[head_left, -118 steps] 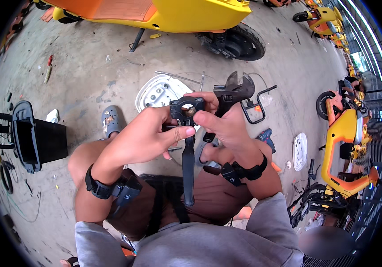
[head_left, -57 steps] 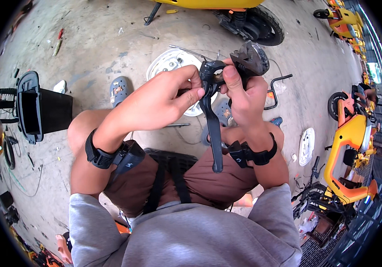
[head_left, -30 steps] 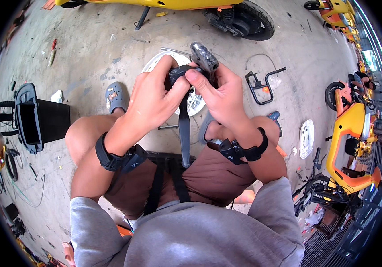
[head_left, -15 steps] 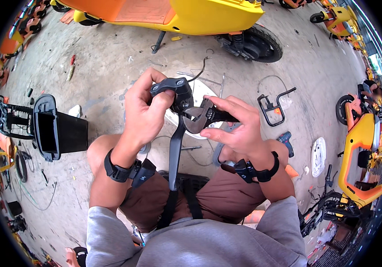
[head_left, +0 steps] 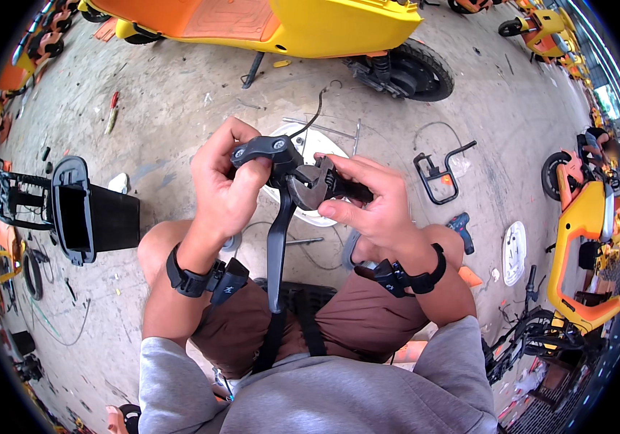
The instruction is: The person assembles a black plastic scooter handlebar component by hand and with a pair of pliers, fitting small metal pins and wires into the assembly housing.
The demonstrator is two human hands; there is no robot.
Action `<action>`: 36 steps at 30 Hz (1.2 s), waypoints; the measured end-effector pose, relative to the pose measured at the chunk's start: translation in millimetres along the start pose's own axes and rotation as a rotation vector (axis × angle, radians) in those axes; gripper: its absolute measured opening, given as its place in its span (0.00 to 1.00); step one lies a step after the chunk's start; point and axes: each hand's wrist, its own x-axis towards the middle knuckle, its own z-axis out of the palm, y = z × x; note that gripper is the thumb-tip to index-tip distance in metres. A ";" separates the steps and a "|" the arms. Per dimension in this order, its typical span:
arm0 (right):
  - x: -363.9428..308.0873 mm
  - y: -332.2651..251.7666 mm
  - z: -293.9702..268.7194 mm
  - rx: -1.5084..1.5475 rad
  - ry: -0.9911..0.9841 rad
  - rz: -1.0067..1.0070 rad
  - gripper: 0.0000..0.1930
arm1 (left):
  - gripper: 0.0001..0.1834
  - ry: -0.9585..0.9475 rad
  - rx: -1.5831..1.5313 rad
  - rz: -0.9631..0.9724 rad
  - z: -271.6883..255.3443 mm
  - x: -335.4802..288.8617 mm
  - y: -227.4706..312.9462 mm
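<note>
My left hand [head_left: 230, 173] is closed round the clamp end of a black brake lever [head_left: 276, 246], whose long blade hangs down toward my lap. Two bolt heads show on top of its clamp, and a thin dark cable sticks out at the far side. Between thumb and fingers, my right hand [head_left: 375, 192] grips an adjustable wrench [head_left: 313, 185]. The wrench's jaws are against the lever's pivot area; whether they clasp a nut there is hidden. Both hands are held above my knees.
A yellow and orange scooter [head_left: 310, 29] stands ahead. On the floor lie a white panel [head_left: 302, 141], a black metal bracket [head_left: 436, 177], a power drill [head_left: 461, 231] and a white oval part [head_left: 514, 253]. A black bin-like box [head_left: 114, 220] is at left. Another person [head_left: 597, 141] is far right.
The wrench's jaws have moved in against the lever's pivot, closing the gap seen before. Both hands and the lever have shifted slightly left.
</note>
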 end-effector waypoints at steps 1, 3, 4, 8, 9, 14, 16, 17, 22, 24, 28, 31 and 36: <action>-0.7 5.8 3.5 0.017 0.003 -0.016 0.29 | 0.03 0.021 0.048 0.064 0.7 -0.8 -2.6; -1.1 6.1 6.5 0.031 -0.001 -0.016 0.29 | 0.04 0.063 0.148 0.191 0.4 -2.7 -8.8; -2.2 1.3 6.7 0.025 -0.007 0.000 0.29 | 0.04 0.078 0.171 0.233 -0.4 -3.5 -11.4; -3.8 1.0 8.2 -0.002 0.022 -0.053 0.30 | 0.05 0.109 0.096 0.188 2.1 -5.2 -14.2; -4.0 0.3 9.3 -0.019 0.034 -0.061 0.31 | 0.06 0.114 0.039 0.122 3.3 -5.8 -13.7; -1.7 -3.4 12.5 -0.186 0.089 -0.259 0.33 | 0.11 0.016 0.012 -0.044 1.8 0.8 -9.9; -0.2 -5.2 9.7 -0.253 0.085 -0.300 0.34 | 0.11 -0.016 0.002 -0.058 0.9 3.6 -12.3; 0.4 -4.9 8.4 -0.288 0.083 -0.320 0.34 | 0.12 -0.026 -0.006 -0.086 1.2 4.5 -12.1; 2.5 3.8 3.6 -0.355 0.092 -0.458 0.36 | 0.11 -0.097 -0.090 -0.152 2.0 6.0 -16.4; 1.1 2.3 2.6 -0.387 0.092 -0.468 0.36 | 0.11 -0.114 -0.184 -0.120 4.6 4.5 -23.1; 4.0 -2.2 -1.6 -0.454 0.106 -0.522 0.36 | 0.10 -0.192 -0.213 -0.233 4.5 3.6 -19.4; 5.2 -1.5 -5.9 -0.500 0.117 -0.597 0.37 | 0.10 -0.296 -0.254 -0.325 5.8 2.8 -18.3; 12.9 1.8 -4.9 -0.459 0.136 -0.637 0.37 | 0.10 -0.286 -0.270 -0.343 5.3 4.5 -17.6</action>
